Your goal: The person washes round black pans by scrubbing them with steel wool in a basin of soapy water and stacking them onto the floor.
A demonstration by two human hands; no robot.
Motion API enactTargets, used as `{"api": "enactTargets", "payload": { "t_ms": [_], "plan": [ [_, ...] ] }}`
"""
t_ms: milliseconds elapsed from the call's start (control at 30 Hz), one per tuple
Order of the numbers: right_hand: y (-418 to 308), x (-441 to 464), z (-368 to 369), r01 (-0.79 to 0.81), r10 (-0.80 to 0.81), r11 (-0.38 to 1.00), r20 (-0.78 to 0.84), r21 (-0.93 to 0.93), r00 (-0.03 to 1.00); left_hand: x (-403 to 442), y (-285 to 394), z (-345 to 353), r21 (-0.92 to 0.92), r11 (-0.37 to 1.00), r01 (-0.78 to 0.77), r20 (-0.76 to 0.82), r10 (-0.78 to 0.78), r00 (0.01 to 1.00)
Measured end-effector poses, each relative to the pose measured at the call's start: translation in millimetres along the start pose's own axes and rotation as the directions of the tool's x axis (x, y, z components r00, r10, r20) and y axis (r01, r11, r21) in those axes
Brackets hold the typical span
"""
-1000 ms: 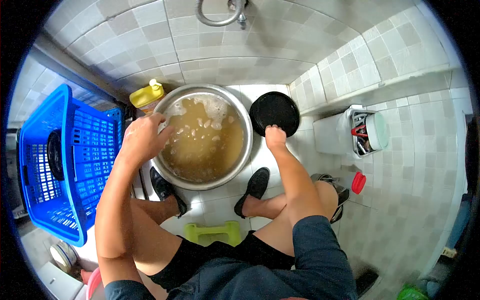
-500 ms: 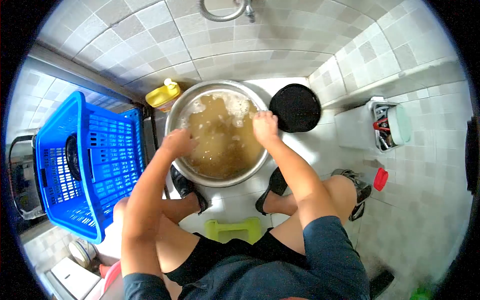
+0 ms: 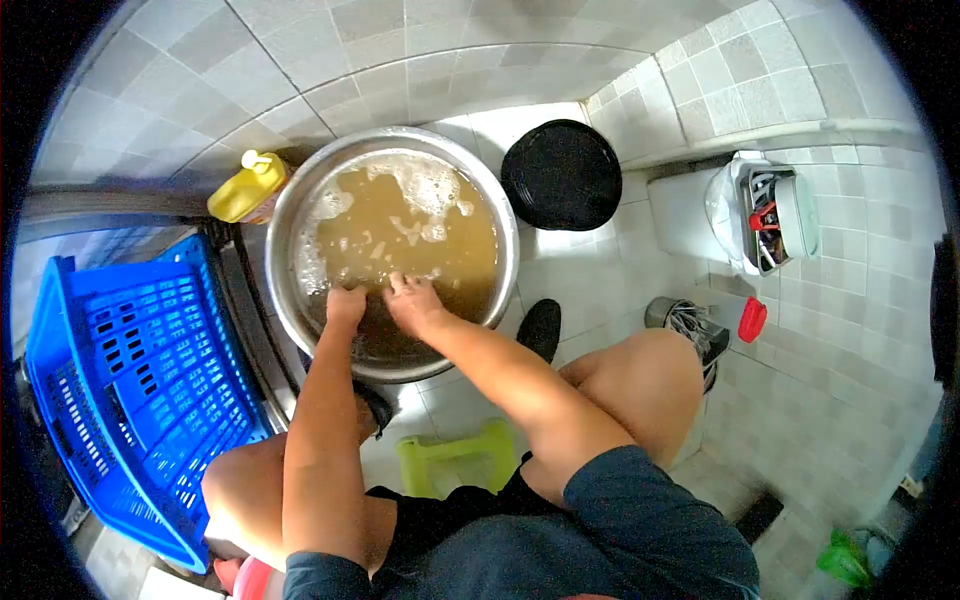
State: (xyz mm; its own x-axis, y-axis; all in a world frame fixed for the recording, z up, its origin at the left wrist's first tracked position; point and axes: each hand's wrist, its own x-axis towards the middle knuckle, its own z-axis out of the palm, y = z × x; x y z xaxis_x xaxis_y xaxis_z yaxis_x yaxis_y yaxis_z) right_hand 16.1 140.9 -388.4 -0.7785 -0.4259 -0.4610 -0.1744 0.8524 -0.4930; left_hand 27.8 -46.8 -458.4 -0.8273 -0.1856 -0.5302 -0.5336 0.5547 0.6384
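A large metal basin (image 3: 287, 290) stands on the floor in front of me, holding brownish water (image 3: 420, 225) with white foam on its surface. My left hand (image 3: 345, 304) dips into the water near the basin's front side, its fingers curled and partly under the surface. Close beside it, my right hand (image 3: 412, 303) is also at the water, with bent fingers and hidden fingertips. Around and below both hands the water looks darker. Whatever the fingers hold is hidden by the murk.
To the left a blue plastic basket (image 3: 170, 370) leans beside a yellow pump bottle (image 3: 248, 190). A round black lid-like object (image 3: 562, 175) lies right of the basin. Further right is a bin (image 3: 740, 215) with utensils. A green stool (image 3: 455, 450) sits between my legs.
Both hands have come closer together and down into the front part of the water; the right hand has left the basin's right side. The view has shifted, and the basin appears larger.
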Motion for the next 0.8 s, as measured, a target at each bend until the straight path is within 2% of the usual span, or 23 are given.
{"api": "enactTargets", "payload": {
  "t_ms": [33,100,133,167,200,233,300,333,367,433,467,567,600,633,667,700,733,767,800],
  "plan": [
    [-2,5,9,-0.008,0.005,0.998,-0.054,-0.054,0.999,3,-2,4,-0.003,1.000,-0.022,-0.043,0.021,0.999],
    [-3,-8,-5,0.131,-0.166,0.964,-0.140,-0.230,0.976,5,10,6,-0.007,0.999,-0.044,-0.077,0.044,0.996],
    [-5,-6,-8,0.122,-0.155,0.966,-0.135,-0.228,0.979,-3,31,-2,-0.013,0.998,0.067,-0.093,-0.068,0.993],
    [-6,1,-9,0.054,-0.094,0.980,-0.202,-0.193,0.975,-6,43,-6,-0.018,0.984,0.178,-0.110,-0.179,0.978],
    [-8,8,-11,-0.009,-0.033,0.988,-0.268,-0.153,0.963,2,25,2,0.026,0.988,0.150,-0.100,-0.146,0.984],
    [-10,11,-18,-0.010,-0.030,0.989,-0.264,-0.149,0.964,5,23,3,0.069,0.990,0.120,-0.090,-0.114,0.989],
    [-11,16,-27,-0.070,-0.022,0.959,-0.322,-0.273,0.946,5,22,4,-0.023,0.957,0.288,-0.145,-0.289,0.946],
    [-12,16,-29,-0.084,-0.033,0.945,-0.348,-0.316,0.937,12,12,9,0.072,0.975,0.209,-0.251,-0.185,0.950],
    [-14,18,-31,-0.085,-0.031,0.945,-0.345,-0.315,0.938,12,7,11,0.073,0.975,0.211,-0.248,-0.187,0.951],
    [-15,26,-33,-0.118,0.015,0.948,-0.328,-0.295,0.945,-5,47,-2,0.170,0.942,0.288,-0.257,-0.240,0.936],
    [-12,31,-29,-0.120,0.019,0.948,-0.326,-0.294,0.945,-14,66,-2,0.135,0.945,0.297,-0.361,-0.233,0.903],
    [-1,41,-21,-0.106,0.055,0.971,-0.233,-0.213,0.971,-10,53,7,0.221,0.935,0.277,-0.410,-0.169,0.896],
    [4,42,-24,-0.087,0.055,0.983,-0.194,-0.161,0.980,-5,56,9,0.188,0.913,0.362,-0.441,-0.250,0.862],
    [7,42,-26,-0.070,0.053,0.992,-0.155,-0.109,0.987,-5,52,9,0.190,0.912,0.362,-0.440,-0.251,0.862],
    [5,43,-26,-0.109,0.045,0.977,-0.322,-0.184,0.946,-4,48,6,0.154,0.928,0.339,-0.348,-0.270,0.898],
    [3,43,-30,-0.112,0.048,0.977,-0.322,-0.183,0.945,-2,41,3,0.114,0.941,0.318,-0.253,-0.282,0.926],
    [0,41,-37,-0.150,0.099,0.979,-0.325,-0.137,0.941,9,34,4,0.311,0.860,0.405,-0.222,-0.349,0.910],
    [-1,39,-44,-0.189,0.149,0.978,-0.326,-0.092,0.933,17,16,7,0.311,0.862,0.401,-0.217,-0.346,0.913],
    [3,44,-35,-0.178,0.187,0.982,-0.329,0.060,0.925,29,-17,20,0.415,0.855,0.310,-0.207,-0.243,0.948]
  ]
}}
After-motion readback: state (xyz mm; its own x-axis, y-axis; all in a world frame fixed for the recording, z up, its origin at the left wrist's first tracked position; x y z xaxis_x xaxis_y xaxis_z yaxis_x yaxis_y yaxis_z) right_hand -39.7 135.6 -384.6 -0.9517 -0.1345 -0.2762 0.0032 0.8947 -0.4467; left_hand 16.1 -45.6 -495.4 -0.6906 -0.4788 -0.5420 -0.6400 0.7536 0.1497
